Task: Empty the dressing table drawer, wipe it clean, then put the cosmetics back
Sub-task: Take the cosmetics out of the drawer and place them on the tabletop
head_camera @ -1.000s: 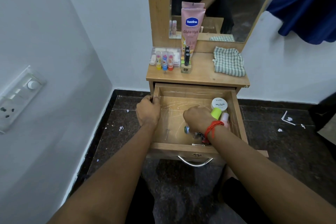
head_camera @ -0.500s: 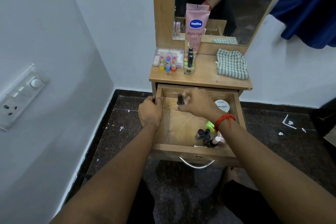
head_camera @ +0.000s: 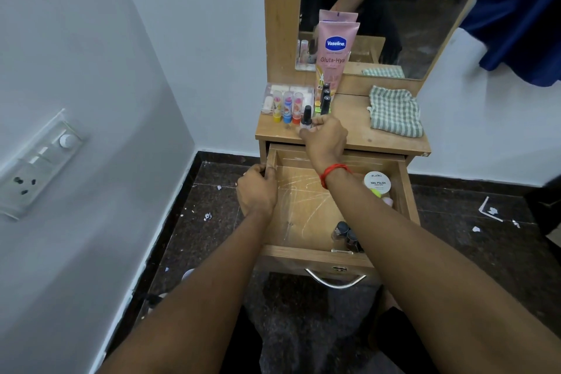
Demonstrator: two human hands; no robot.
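Observation:
The wooden drawer (head_camera: 306, 212) of the dressing table stands pulled open. My left hand (head_camera: 256, 193) grips its left wall near the back corner. My right hand (head_camera: 324, 138) is over the tabletop (head_camera: 352, 124) and pinches a small nail polish bottle (head_camera: 306, 118) with a black cap, standing beside three coloured lip balms (head_camera: 287, 108). Inside the drawer remain a white nail polish remover tub (head_camera: 377, 181), a lime green item and a pink item partly hidden by my forearm, and dark nail polish bottles (head_camera: 346, 232) at the front right.
A pink Vaseline tube (head_camera: 335, 55) leans against the mirror (head_camera: 394, 9), with black-capped bottles (head_camera: 325, 99) before it. A clear case (head_camera: 291, 91) sits behind the balms. A green checked cloth (head_camera: 394, 111) lies at the tabletop's right. A switch panel (head_camera: 39, 161) is on the left wall.
My right hand lifted a nail polish bottle out of the drawer and carried it up and forward onto the tabletop. My left hand kept its grip on the drawer's left wall.

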